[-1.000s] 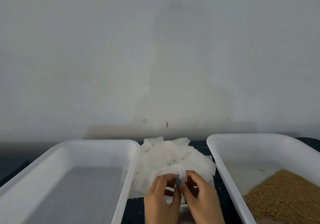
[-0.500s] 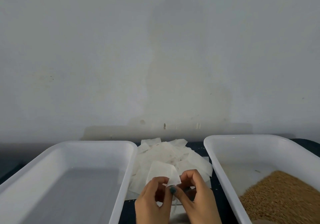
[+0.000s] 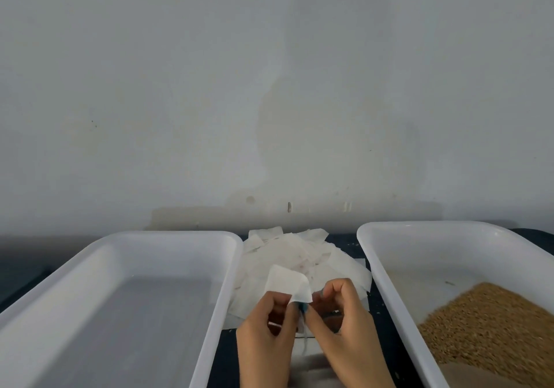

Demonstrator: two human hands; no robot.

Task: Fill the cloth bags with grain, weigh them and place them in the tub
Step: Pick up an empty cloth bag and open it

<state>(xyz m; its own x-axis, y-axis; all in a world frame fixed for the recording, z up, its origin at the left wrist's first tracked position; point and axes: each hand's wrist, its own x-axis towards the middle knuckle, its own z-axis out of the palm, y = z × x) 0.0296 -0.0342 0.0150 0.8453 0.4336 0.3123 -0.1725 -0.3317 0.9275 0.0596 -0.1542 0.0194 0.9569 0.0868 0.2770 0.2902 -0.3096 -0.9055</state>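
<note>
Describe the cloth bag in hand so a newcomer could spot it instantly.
Between the left tub and the right tub holding grain lies a pile of flat white bags. At its near edge, the cloth bag is the only one held up above the pile, pinched at its lower edge by the left hand and right hand.

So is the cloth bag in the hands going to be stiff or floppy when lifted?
Probably floppy: the cloth bag creases where left hand and right hand pinch its lower corner. Likely very light, since a pinch alone holds it up. Looks thin, so separating one from the pile may be fiddly.
</note>
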